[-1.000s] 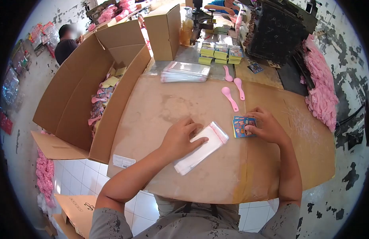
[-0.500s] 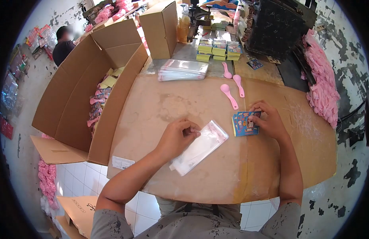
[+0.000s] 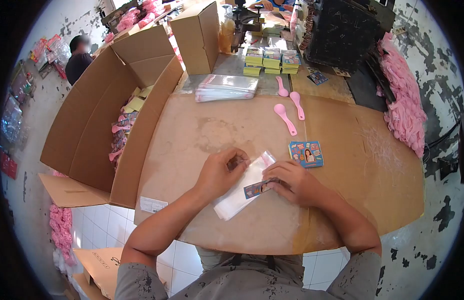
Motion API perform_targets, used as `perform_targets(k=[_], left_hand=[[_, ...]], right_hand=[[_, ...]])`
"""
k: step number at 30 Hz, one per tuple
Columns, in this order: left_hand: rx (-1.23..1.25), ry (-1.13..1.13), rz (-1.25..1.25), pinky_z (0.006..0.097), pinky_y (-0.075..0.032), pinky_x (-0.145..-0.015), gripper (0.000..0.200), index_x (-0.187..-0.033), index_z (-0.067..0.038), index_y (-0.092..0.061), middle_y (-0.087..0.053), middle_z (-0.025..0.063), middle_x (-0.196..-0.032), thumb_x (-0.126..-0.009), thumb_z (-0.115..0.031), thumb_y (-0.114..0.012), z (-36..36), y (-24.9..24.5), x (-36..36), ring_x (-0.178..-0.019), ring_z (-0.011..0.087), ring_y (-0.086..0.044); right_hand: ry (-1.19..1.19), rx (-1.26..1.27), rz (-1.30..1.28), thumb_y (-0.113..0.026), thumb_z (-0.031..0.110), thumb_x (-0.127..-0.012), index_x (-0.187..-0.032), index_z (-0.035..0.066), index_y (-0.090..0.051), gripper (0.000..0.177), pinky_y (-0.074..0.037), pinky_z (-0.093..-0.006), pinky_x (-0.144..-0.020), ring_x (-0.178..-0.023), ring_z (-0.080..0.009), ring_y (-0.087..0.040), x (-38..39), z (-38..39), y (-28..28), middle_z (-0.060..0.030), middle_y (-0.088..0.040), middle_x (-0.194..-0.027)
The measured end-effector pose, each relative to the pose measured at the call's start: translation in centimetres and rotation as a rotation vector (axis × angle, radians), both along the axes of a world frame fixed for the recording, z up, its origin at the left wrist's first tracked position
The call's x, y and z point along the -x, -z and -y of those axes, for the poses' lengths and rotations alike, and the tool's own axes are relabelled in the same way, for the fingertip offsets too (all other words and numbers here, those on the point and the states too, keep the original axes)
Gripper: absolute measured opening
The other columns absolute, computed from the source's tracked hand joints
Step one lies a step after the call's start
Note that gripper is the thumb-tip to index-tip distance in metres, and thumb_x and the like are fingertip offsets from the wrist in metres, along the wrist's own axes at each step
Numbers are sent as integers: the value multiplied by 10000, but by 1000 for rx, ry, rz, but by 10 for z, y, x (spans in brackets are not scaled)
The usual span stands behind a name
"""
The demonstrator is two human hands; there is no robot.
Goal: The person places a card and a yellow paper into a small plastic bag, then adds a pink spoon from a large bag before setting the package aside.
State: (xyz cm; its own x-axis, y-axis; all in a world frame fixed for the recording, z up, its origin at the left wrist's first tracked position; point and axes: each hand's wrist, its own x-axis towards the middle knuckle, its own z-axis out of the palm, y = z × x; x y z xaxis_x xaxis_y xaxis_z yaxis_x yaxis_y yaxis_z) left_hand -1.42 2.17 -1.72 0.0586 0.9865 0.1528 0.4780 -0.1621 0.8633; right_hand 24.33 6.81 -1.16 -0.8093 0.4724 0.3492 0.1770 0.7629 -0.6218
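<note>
My right hand [image 3: 294,184] grips a small printed card [image 3: 255,189], held tilted over a stack of clear plastic bags [image 3: 235,204]. At the upper left edge of these bags, my left hand [image 3: 223,171] has its thumb and fingertips pinched together, seemingly on the top bag's edge. Right of the bags lies a small pile of blue printed cards [image 3: 307,154]. Three pink plastic spoons rest beyond it: one nearest [image 3: 285,119], one to its right [image 3: 297,105] and one farther back [image 3: 282,87].
An open cardboard box [image 3: 87,120] at left holds cards and pink spoons. Farther back lie more clear bags [image 3: 226,88] and several card stacks [image 3: 272,60]. A black machine [image 3: 337,35] and pink material [image 3: 404,110] stand at right. Another person [image 3: 79,59] is at far left.
My right hand has moved left and down from the card pile, carrying one card over the bags. My left hand stays nearly in place at the bags.
</note>
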Motion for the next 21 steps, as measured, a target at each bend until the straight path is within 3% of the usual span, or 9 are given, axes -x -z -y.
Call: perform_targets(k=[4, 7, 10, 14, 17, 20, 21], left_hand=[[53, -12, 81, 239, -484, -682, 112, -1077, 3, -637, -707, 32, -865, -991, -57, -677, -3, 2, 4, -721, 59, -579], [-23, -52, 288, 251, -502, -728, 161, -1148, -13, -606, -721, 39, -887, -1006, -64, -660, -9, 13, 8, -789, 77, -634], [80, -85, 647, 281, -549, -769, 130, -1141, -24, -557, -763, 115, -1025, -1030, -58, -618, -12, 0, 12, -837, 166, -730], [184, -77, 697, 308, -568, -798, 236, -1258, -52, -568, -758, 119, -1002, -1027, -68, -618, -8, -24, 17, -891, 151, -727], [144, -15, 753, 323, -590, -776, 297, -1314, -57, -538, -762, 135, -1017, -1031, -80, -624, -7, -22, 16, -866, 168, -740], [131, 48, 758, 324, -607, -765, 352, -1341, -45, -520, -764, 138, -1034, -1020, -76, -661, -5, -19, 15, -869, 188, -753], [149, 61, 760, 322, -611, -773, 369, -1342, -37, -520, -764, 141, -1040, -1010, -66, -678, -4, -19, 12, -882, 196, -758]], right_hand=[[41, -104, 18, -727, 49, -875, -1138, 36, -666, 270, -475, -427, -1004, -1131, -328, -642, 1, 0, 6, -114, -705, -1197], [42, -140, 2, -730, 41, -866, -1139, 39, -672, 280, -472, -431, -1017, -1147, -328, -638, 2, 0, 9, -118, -709, -1213], [45, -144, -30, -731, 35, -862, -1140, 44, -683, 282, -468, -429, -1029, -1156, -334, -633, 2, 0, 9, -124, -715, -1205], [81, -83, -110, -726, 21, -869, -1127, 48, -698, 261, -497, -384, -977, -1101, -307, -661, 0, -3, 8, -120, -721, -1162], [325, 290, -89, -705, 15, -915, -1183, 36, -674, 270, -516, -314, -905, -1040, -212, -686, -4, 1, -8, -100, -718, -1152], [395, 671, -394, -675, 14, -971, -1265, 26, -619, 300, -519, -267, -859, -1014, -125, -679, -2, -6, 2, -83, -705, -1163], [393, 674, -442, -666, 14, -982, -1287, 24, -601, 313, -519, -266, -864, -1024, -116, -674, -1, -7, 1, -84, -700, -1176]])
